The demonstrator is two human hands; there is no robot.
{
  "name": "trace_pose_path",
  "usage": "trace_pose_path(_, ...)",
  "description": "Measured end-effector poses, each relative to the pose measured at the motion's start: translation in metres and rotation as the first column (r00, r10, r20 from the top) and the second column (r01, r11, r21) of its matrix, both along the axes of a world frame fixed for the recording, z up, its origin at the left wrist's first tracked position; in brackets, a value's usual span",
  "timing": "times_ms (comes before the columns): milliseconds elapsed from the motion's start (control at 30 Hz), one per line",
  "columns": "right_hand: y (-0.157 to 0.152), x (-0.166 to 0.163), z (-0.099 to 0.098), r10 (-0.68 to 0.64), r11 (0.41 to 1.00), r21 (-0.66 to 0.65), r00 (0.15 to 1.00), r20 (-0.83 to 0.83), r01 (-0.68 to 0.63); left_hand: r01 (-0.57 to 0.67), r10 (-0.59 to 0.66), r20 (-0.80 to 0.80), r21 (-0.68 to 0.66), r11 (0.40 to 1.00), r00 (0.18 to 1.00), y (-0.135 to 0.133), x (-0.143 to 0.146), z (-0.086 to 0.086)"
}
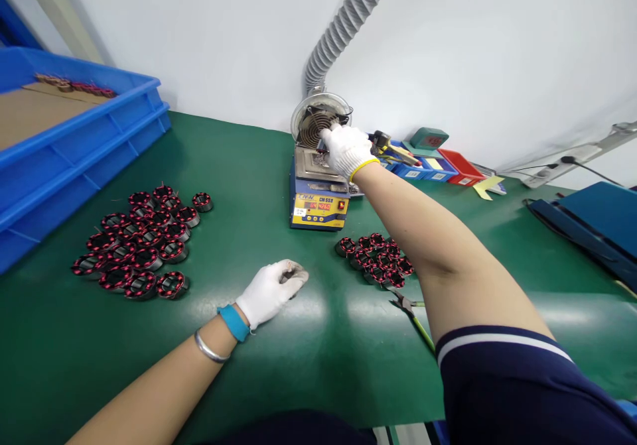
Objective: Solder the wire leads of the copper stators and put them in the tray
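Near the front edge of the green worktop (308, 339), the person's gloved left hand (271, 291) rests, fingers curled around a small coil (294, 274). Toward the back edge, the gloved right hand (347, 150) reaches over the solder pot (318, 190); whether it grips anything cannot be told. Red-wound coils lie heaped left (142, 243) and right (377, 259) of the resting hand.

Blue crate (74, 146); pliers (405, 304) (green-handled)
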State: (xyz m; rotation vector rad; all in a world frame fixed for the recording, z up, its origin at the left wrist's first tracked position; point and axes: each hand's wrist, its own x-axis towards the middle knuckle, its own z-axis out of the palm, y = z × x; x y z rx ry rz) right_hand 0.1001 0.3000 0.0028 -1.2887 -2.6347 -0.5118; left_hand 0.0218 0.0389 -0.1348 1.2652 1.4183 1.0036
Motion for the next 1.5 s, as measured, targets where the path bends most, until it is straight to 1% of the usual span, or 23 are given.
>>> trace_pose_path(67,-0.002,0.003,0.006,-0.012,1.0,-0.009,1.0,-0.029,0.012,0.0,0.0,-0.003,0.003,1.0,1.0,0.0,0.0,0.0)
trace_pose_path(167,-0.004,0.011,0.012,-0.033,0.999,-0.04,0.99,-0.14,0.028,0.002,-0.002,-0.012,0.016,1.0,1.0,0.0,0.0,-0.001)
trace_pose_path(300,-0.01,0.024,0.014,-0.011,0.998,-0.068,0.963,-0.269,-0.007,0.005,-0.005,-0.018,0.026,1.0,1.0,0.0,0.0,-0.002)
trace_pose_path(467,-0.024,0.03,0.016,-0.01,0.992,-0.123,0.948,-0.318,-0.03,0.001,-0.001,-0.002,0.005,1.0,1.0,-0.001,0.0,-0.002)
trace_pose_path(567,-0.028,0.03,0.017,-0.038,0.988,-0.155,0.956,-0.291,-0.008,-0.005,0.005,0.021,-0.009,1.0,1.0,-0.001,0.001,0.0)
trace_pose_path(633,-0.028,0.03,0.015,-0.055,0.988,-0.154,0.962,-0.266,0.014,-0.009,0.009,0.025,-0.013,1.0,1.0,-0.001,0.001,0.001)
trace_pose_path(767,-0.023,0.03,0.009,-0.076,0.995,-0.083,0.977,-0.2,0.06,-0.011,0.011,0.029,-0.016,1.0,1.0,0.0,0.001,0.001)
trace_pose_path(900,-0.025,0.024,0.006,-0.113,0.994,-0.01,0.991,-0.07,0.112,-0.003,0.004,0.038,-0.019,1.0,0.999,0.0,0.001,0.001)
trace_pose_path(1033,-0.03,0.014,0.005,-0.145,0.989,0.001,0.989,0.017,0.145,0.003,-0.003,0.034,-0.012,1.0,0.999,0.0,0.001,0.001)
trace_pose_path(1267,-0.029,0.003,0.002,-0.164,0.986,-0.033,0.986,0.039,0.165,0.003,-0.003,0.006,-0.005,1.0,1.0,0.0,0.001,0.001)
trace_pose_path(1500,-0.029,0.002,0.004,-0.169,0.986,-0.009,0.985,0.026,0.169,0.005,-0.005,-0.02,0.015,1.0,1.0,0.0,0.001,0.001)
